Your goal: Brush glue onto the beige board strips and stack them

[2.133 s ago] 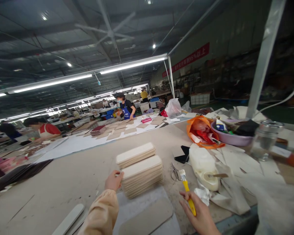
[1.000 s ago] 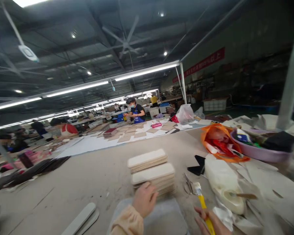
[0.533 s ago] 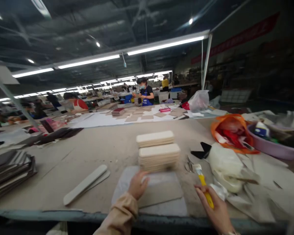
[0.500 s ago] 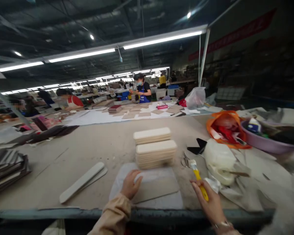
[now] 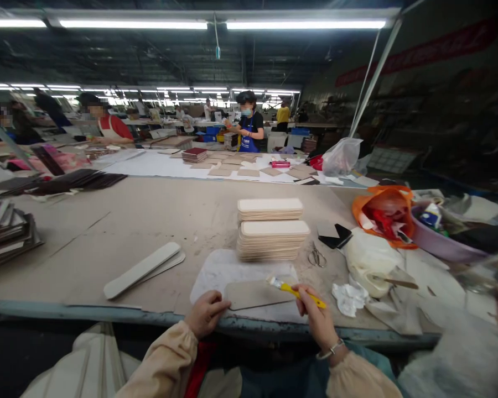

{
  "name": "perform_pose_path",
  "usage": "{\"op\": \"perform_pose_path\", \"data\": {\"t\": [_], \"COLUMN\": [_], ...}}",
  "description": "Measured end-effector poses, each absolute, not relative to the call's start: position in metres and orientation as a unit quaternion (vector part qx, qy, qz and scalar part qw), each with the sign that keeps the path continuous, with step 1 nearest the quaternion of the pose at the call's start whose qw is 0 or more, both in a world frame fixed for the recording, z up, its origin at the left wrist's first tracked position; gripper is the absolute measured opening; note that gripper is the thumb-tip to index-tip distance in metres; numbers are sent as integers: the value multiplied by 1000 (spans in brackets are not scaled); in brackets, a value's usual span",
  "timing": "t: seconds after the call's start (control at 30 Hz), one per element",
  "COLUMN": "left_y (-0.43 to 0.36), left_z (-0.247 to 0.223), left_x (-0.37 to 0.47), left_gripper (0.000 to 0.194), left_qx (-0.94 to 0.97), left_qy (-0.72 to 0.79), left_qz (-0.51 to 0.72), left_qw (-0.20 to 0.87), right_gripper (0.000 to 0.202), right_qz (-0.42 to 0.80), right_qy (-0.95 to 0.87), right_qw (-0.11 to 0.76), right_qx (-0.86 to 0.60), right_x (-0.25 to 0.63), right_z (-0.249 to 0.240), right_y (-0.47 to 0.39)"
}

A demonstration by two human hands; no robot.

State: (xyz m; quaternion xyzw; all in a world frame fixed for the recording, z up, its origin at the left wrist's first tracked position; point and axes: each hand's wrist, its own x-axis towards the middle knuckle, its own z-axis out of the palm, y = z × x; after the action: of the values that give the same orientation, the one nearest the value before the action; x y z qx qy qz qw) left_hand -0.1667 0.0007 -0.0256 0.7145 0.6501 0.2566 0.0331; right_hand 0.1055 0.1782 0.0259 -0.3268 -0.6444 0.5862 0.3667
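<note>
My right hand (image 5: 317,318) grips the yellow handle of a paintbrush (image 5: 301,292); its pale bristles are over the right part of a flat grey-beige panel (image 5: 249,294). Whether the bristles touch the surface, I cannot tell. The panel lies on a white sheet (image 5: 209,271) near the table's front edge. At the panel's left corner, my left hand (image 5: 207,313) has its fingers drawn together on the edge. Just behind the sheet stand two stacks of cream rounded strips, a nearer stack (image 5: 274,241) and a farther stack (image 5: 269,209).
Two long pale strips (image 5: 143,271) lie to the left. Scissors (image 5: 316,256), crumpled white paper (image 5: 351,297) and a cut-open plastic jug (image 5: 371,257) are on the right, before an orange bag (image 5: 384,215) and a purple basin (image 5: 448,243). A co-worker (image 5: 249,124) stands across the tables.
The brush has moved left from beside the jug to over the panel. My left hand has shifted from the panel's upper left to its lower left corner. The camera view has levelled and tilted down.
</note>
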Motion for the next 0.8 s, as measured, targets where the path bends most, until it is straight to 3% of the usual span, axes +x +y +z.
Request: {"op": "perform_pose_path", "data": {"t": [0.27,0.53,0.8], "left_y": [-4,-2,-1], "left_z": [-34,-31,-28], "left_x": [-169,-170,-169], "left_gripper": [34,33,32], "left_qx": [713,715,719], "left_qy": [647,642,649], "left_qz": [269,275,249], "left_qw": [29,27,20], "right_gripper": [39,32,24], "right_qz": [660,654,608], "right_qy": [-635,-649,-661], "right_qw": [256,219,234], "right_qx": [-309,-321,-372], "right_x": [35,4,23], "right_z": [29,18,21], "right_y": [155,156,177]}}
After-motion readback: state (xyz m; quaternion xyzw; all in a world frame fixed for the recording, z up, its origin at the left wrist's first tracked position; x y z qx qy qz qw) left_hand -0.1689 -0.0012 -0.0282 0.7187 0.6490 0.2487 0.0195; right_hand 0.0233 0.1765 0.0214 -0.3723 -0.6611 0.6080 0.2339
